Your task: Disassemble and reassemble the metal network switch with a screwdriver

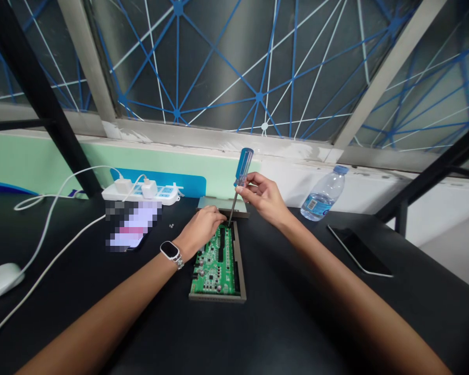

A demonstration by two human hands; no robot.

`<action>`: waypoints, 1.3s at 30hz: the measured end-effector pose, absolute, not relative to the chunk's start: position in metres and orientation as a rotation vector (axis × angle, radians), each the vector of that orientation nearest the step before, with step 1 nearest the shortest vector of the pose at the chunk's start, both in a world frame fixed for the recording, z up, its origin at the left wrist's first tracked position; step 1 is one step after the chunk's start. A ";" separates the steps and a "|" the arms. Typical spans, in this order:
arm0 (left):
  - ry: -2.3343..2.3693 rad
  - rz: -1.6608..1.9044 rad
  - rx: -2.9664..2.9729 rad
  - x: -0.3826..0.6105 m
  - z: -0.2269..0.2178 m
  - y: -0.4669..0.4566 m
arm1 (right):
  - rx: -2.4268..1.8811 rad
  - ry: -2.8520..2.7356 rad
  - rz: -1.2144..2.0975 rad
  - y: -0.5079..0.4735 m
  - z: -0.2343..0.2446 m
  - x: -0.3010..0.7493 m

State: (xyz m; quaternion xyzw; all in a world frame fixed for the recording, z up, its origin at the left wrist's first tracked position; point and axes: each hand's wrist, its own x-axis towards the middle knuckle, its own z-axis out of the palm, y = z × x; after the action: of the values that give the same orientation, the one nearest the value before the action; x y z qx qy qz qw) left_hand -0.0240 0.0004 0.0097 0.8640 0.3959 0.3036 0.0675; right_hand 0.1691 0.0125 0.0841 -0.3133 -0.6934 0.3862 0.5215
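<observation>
A green circuit board (211, 271) lies in a grey metal tray (240, 265) on the black table. In my right hand (263, 195) is a screwdriver (244, 164) with a blue and clear handle, gripped low on the handle between thumb and fingers. Its shaft slants down, and the tip meets the far end of the board. Beside the tip, my left hand (205, 226) rests over the board's far left part with its fingers closed together; whatever they pinch is hidden. A flat metal plate (219, 204) lies behind the board.
Small metal pieces, perhaps screws (171, 225), lie left of my left hand. A phone (135, 229), partly blurred out, and a white power strip (162, 194) with cables stand farther left, near a white mouse (2, 281). At right are a water bottle (323, 195) and a dark phone (359, 250).
</observation>
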 end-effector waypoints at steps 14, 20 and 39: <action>1.342 0.913 2.613 -0.033 0.016 0.000 | -0.806 -1.702 0.926 0.006 0.086 0.165; 1.774 0.609 2.525 -0.080 0.042 0.004 | -0.775 -1.672 0.829 0.010 0.078 0.164; 1.800 0.285 2.198 -0.124 0.032 0.021 | -0.801 -1.450 0.983 0.010 0.075 0.158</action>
State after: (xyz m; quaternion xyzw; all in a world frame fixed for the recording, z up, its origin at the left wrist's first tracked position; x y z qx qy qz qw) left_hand -0.1241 0.0206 0.0324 0.7620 0.6240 0.0987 0.1424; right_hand 0.1575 0.0103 0.0746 -0.3414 -0.6180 0.4190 0.5709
